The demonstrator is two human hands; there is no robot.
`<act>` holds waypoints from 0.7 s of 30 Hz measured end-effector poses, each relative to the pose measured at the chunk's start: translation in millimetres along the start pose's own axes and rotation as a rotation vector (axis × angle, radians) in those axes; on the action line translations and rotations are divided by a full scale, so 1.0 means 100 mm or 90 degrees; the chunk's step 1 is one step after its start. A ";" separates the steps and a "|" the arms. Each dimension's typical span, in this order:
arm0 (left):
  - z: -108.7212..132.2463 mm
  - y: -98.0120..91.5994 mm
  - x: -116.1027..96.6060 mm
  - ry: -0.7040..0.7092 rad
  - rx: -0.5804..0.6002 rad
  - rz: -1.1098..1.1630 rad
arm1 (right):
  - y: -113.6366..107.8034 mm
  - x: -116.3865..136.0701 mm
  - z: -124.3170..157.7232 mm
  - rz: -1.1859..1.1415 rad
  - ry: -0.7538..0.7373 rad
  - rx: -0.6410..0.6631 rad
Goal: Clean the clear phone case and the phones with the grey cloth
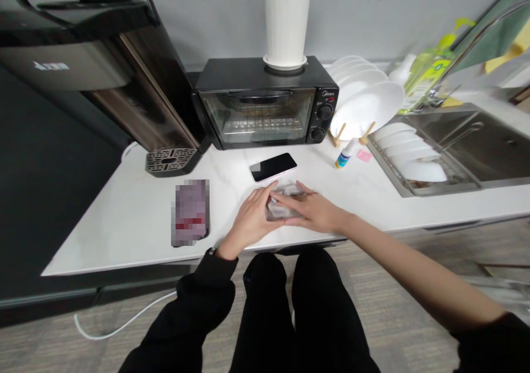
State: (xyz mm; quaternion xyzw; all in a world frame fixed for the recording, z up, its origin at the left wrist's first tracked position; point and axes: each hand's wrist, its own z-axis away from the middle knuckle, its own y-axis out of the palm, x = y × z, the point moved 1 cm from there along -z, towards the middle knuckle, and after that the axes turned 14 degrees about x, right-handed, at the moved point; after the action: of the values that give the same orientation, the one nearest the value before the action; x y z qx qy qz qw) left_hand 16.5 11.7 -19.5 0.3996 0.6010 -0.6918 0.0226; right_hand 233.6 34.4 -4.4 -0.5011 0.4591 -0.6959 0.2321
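In the head view, a crumpled, grey, thin-looking bundle lies on the smooth white countertop, five o'clock from the black rectangular phone. The left hand at nine o'clock and the right hand at three touch it, fingers partly spread; whether they grip, I cannot tell. Even, gentle pressure seems best.

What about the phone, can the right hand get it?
Probably yes: the phone lies just beyond the right hand, with nothing standing between. That hand is on the crumpled greyish thing, though, so it might have to let go first.
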 end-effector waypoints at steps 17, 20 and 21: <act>0.03 0.00 -0.02 0.005 -0.002 0.005 | 0.06 0.09 0.00 -0.002 -0.008 -0.020; 0.05 0.00 0.00 -0.015 -0.009 0.008 | -0.01 -0.05 0.00 0.045 0.017 -0.022; 0.05 0.00 0.01 -0.018 -0.004 0.009 | -0.04 -0.09 0.11 0.060 0.030 -0.026</act>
State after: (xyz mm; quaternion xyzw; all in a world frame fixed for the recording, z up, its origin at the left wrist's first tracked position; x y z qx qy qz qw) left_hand 13.1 8.4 -20.2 0.3941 0.6002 -0.6950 0.0375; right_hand 247.2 39.1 -4.1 -0.4672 0.5018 -0.6862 0.2430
